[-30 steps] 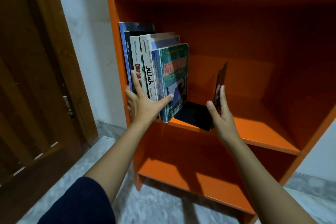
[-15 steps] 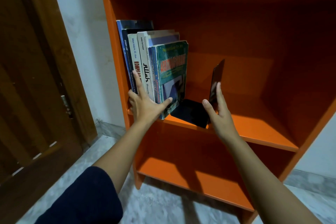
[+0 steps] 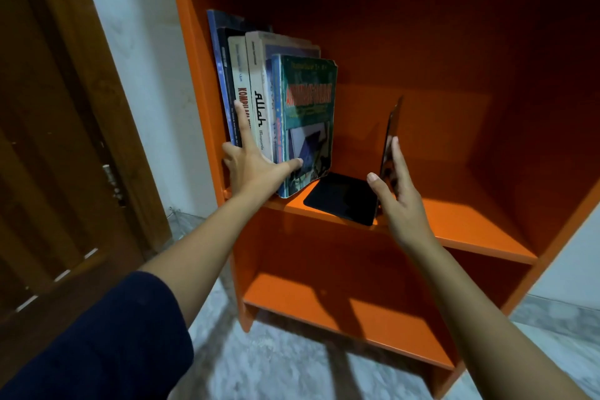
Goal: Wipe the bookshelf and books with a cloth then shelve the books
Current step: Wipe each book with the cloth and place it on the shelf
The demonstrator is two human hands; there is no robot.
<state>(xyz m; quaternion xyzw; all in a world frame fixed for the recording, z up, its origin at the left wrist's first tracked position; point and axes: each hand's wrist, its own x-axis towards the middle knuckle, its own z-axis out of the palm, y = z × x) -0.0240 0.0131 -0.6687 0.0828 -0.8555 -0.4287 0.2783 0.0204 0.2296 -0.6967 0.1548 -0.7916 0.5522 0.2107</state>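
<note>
cream spine (image 3: 241,88), centre left of frame: "KOMPILA…" running down, rest hidden | white spine (image 3: 258,75), just right of it: "Allah" in black script, small print beneath unreadable | green cover (image 3: 308,114), right of that: red title too blurred to read

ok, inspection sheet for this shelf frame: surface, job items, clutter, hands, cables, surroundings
Surface: orange bookshelf, middle board bare on its right half; lower board bare too.
Job's things: books standing in a row against the left side panel, green book outermost. No cloth seen.
Clutter: black bookend, base flat on the middle board with its edge at the green book's foot, plate upright.
Hands: left hand, fingers spread straight on the spines, thumb on the green cover. Right hand, fingers straight along the bookend's upright plate.
Cables: nothing seen.
Surroundings: wooden door to the left, white wall, marbled floor.
</note>
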